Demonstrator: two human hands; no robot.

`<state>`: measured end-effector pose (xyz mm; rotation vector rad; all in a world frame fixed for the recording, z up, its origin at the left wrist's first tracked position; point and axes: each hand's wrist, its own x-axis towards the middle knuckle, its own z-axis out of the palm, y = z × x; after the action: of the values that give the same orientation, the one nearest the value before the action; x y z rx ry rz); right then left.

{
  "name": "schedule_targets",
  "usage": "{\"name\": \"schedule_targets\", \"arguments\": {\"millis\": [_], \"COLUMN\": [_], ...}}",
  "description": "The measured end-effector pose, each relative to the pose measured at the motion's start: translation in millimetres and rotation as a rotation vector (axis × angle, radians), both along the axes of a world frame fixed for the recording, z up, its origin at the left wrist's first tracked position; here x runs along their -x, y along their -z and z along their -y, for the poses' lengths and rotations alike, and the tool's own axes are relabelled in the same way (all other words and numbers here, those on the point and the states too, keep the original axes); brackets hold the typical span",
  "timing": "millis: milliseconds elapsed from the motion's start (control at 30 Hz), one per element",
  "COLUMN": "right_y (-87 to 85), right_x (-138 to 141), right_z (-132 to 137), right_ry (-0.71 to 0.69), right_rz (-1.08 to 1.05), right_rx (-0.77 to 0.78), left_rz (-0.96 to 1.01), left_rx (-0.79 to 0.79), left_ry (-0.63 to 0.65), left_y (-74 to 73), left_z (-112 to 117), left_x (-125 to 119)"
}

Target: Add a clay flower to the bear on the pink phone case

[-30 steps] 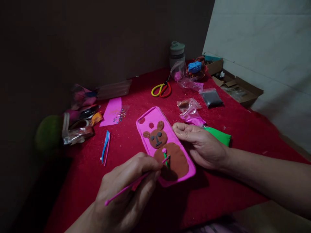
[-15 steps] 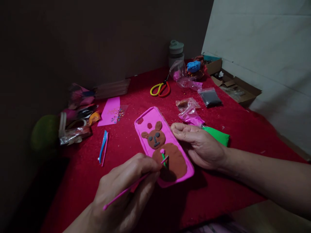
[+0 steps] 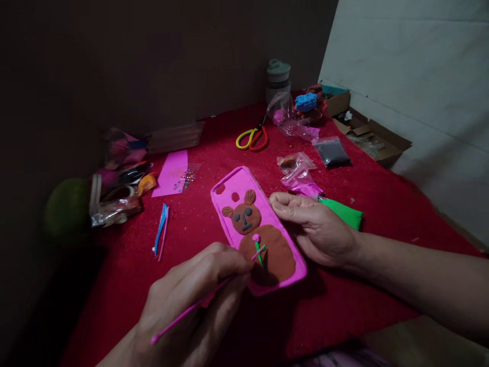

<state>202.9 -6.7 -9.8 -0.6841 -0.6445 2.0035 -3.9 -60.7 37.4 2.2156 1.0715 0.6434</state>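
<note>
My right hand (image 3: pixel 311 224) grips the right edge of a pink phone case (image 3: pixel 233 182), tilted above the red cloth. On the case is a brown clay bear (image 3: pixel 280 257) with round ears and grey eyes, nose and mouth. A small clay flower (image 3: pixel 256 238) with a pink head and green stem lies on its belly. Pinched in my left hand (image 3: pixel 202 295) is a thin pink modelling tool (image 3: pixel 175 321). Its far tip is at the flower's stem, where a bit of green shows. The rounded near end points down toward me.
Blue and pink modelling tools (image 3: pixel 161 232) lie left, near a pink card (image 3: pixel 170 173) and a packet of gems (image 3: pixel 186 178). Scissors (image 3: pixel 252 138) and a bottle (image 3: pixel 278 81) are behind. Bags of clay (image 3: pixel 332 152), a green packet (image 3: pixel 344 213) and cardboard boxes (image 3: pixel 378 140) are at right.
The pink tool's near end has swung slightly down and left with my left hand. Green now shows at its working tip beside the stem. My right hand still holds the case.
</note>
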Motion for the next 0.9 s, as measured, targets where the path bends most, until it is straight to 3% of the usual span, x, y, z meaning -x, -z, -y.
{"name": "schedule_targets", "arguments": {"millis": [367,633,900], "right_y": [-1.8,0.2,-1.4], "right_x": [-1,-1,-1], "right_z": [0,1,0], "right_ry": [-0.012,-0.019,-0.009], "right_rz": [-0.001,0.012,-0.010], "right_rx": [-0.002,-0.020,-0.015], "left_rz": [0.003,0.042,0.052], "left_rx": [0.010,0.052,0.025], "left_ry": [0.014,-0.047,-0.049], "left_y": [2.9,4.3,-6.5], "left_z": [-1,0,-3], "left_x": [1,-2,-5]}}
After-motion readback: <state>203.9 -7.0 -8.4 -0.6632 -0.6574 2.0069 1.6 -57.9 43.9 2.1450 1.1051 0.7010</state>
